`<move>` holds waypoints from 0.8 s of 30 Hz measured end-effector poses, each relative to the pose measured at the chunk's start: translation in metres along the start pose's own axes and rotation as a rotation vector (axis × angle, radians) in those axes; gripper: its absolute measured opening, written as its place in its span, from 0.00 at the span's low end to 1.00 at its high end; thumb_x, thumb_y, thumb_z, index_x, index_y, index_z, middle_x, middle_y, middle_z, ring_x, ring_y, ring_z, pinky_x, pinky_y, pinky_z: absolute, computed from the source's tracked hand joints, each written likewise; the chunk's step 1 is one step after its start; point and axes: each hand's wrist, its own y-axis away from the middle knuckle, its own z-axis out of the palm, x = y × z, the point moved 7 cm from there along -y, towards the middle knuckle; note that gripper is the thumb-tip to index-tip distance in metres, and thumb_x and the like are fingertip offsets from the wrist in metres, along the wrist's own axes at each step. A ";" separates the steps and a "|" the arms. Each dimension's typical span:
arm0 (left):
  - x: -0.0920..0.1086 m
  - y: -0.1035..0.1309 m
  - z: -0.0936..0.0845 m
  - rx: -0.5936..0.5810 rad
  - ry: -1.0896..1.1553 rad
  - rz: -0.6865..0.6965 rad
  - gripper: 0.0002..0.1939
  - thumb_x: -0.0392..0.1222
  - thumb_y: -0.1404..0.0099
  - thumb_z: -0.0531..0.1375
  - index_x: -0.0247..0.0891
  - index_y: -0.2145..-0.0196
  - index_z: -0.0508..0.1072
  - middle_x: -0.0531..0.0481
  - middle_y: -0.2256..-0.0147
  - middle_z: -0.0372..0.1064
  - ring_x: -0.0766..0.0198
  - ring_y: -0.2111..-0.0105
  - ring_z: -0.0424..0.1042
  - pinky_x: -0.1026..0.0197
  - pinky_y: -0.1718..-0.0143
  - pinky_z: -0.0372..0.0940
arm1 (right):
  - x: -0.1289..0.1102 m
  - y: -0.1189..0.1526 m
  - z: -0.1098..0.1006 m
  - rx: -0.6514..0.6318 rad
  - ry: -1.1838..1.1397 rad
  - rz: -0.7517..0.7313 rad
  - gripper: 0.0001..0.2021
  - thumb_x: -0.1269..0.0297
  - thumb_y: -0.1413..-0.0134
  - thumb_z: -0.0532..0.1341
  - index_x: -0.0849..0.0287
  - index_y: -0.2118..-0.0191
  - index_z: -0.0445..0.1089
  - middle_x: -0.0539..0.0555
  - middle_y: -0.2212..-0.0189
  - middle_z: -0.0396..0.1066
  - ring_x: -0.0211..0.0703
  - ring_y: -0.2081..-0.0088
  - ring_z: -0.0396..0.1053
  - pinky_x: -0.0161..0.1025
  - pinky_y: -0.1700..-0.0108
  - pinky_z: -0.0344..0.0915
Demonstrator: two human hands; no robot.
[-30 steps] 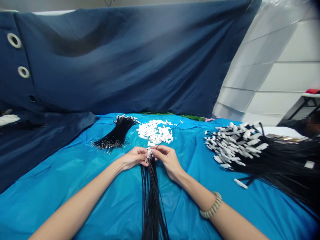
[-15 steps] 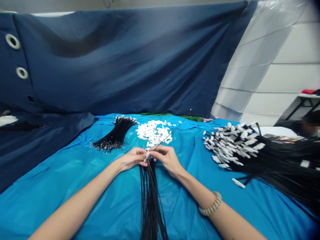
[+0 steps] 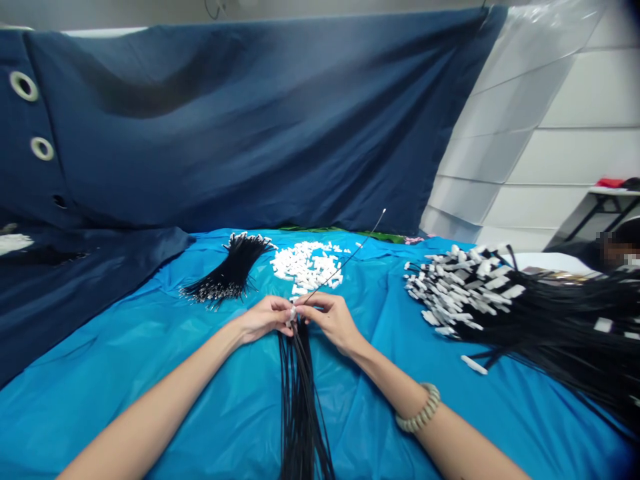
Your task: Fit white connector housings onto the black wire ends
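My left hand (image 3: 265,319) pinches a small white connector (image 3: 292,314) at the centre of the blue sheet. Close against it, my right hand (image 3: 331,319) holds a thin black wire (image 3: 367,235) between thumb and forefinger; the wire slants up to the right and has a pale tip. Below both hands hangs a long bundle of black wires (image 3: 300,400). Just beyond them lies a pile of loose white connectors (image 3: 306,263). The fingertips hide where wire and connector meet.
A black wire bundle with metal tips (image 3: 227,267) lies back left. On the right is a large heap of black cables with white connectors (image 3: 457,290). The blue sheet (image 3: 200,427) is wrinkled. A dark cloth (image 3: 240,127) hangs behind. Part of a person (image 3: 623,247) shows far right.
The view has shifted slightly. The wire's free end points a little higher than before. Both hands keep their pinch around the connector.
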 end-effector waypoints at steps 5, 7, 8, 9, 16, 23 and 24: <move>0.002 -0.001 0.000 0.033 0.012 0.019 0.10 0.41 0.52 0.63 0.30 0.75 0.70 0.48 0.78 0.67 0.67 0.78 0.68 0.66 0.77 0.63 | 0.000 0.000 -0.006 0.111 -0.026 0.037 0.06 0.64 0.59 0.63 0.61 0.72 0.72 0.53 0.71 0.70 0.37 0.71 0.66 0.32 0.70 0.64; 0.004 -0.002 -0.001 0.050 0.039 0.034 0.11 0.41 0.53 0.63 0.30 0.76 0.69 0.48 0.78 0.66 0.67 0.78 0.67 0.68 0.79 0.62 | -0.002 -0.001 -0.013 0.180 -0.047 0.048 0.08 0.62 0.57 0.62 0.61 0.70 0.72 0.53 0.70 0.70 0.38 0.69 0.66 0.33 0.67 0.64; 0.005 -0.002 -0.001 0.057 0.050 0.043 0.11 0.41 0.53 0.64 0.30 0.76 0.69 0.48 0.79 0.66 0.68 0.78 0.67 0.68 0.79 0.61 | -0.004 -0.002 -0.017 0.219 -0.067 0.053 0.09 0.61 0.56 0.61 0.61 0.70 0.71 0.53 0.70 0.70 0.37 0.68 0.66 0.34 0.66 0.65; 0.005 -0.002 -0.002 0.064 0.061 0.052 0.10 0.40 0.54 0.64 0.29 0.77 0.69 0.48 0.79 0.66 0.68 0.78 0.67 0.69 0.80 0.60 | -0.006 -0.003 -0.023 0.264 -0.106 0.061 0.09 0.60 0.54 0.60 0.61 0.70 0.71 0.53 0.69 0.69 0.37 0.68 0.66 0.35 0.65 0.65; 0.007 -0.005 -0.007 0.107 0.124 0.082 0.07 0.35 0.55 0.64 0.30 0.79 0.68 0.50 0.80 0.63 0.69 0.78 0.66 0.71 0.82 0.58 | -0.018 -0.004 -0.085 0.646 -0.541 0.048 0.12 0.61 0.60 0.63 0.61 0.67 0.69 0.46 0.79 0.63 0.30 0.76 0.62 0.32 0.70 0.64; 0.006 -0.006 -0.007 0.129 0.161 0.087 0.04 0.32 0.54 0.62 0.30 0.79 0.69 0.50 0.80 0.64 0.70 0.78 0.66 0.73 0.82 0.57 | -0.039 0.006 -0.113 0.852 -0.201 -0.137 0.13 0.57 0.57 0.60 0.61 0.68 0.69 0.43 0.84 0.58 0.25 0.86 0.46 0.27 0.85 0.44; 0.006 -0.006 -0.007 0.137 0.167 0.092 0.04 0.32 0.54 0.62 0.30 0.79 0.69 0.50 0.80 0.64 0.71 0.78 0.66 0.73 0.82 0.57 | -0.042 0.006 -0.105 0.822 -0.089 -0.149 0.13 0.56 0.55 0.58 0.62 0.69 0.70 0.44 0.84 0.59 0.26 0.85 0.49 0.28 0.83 0.47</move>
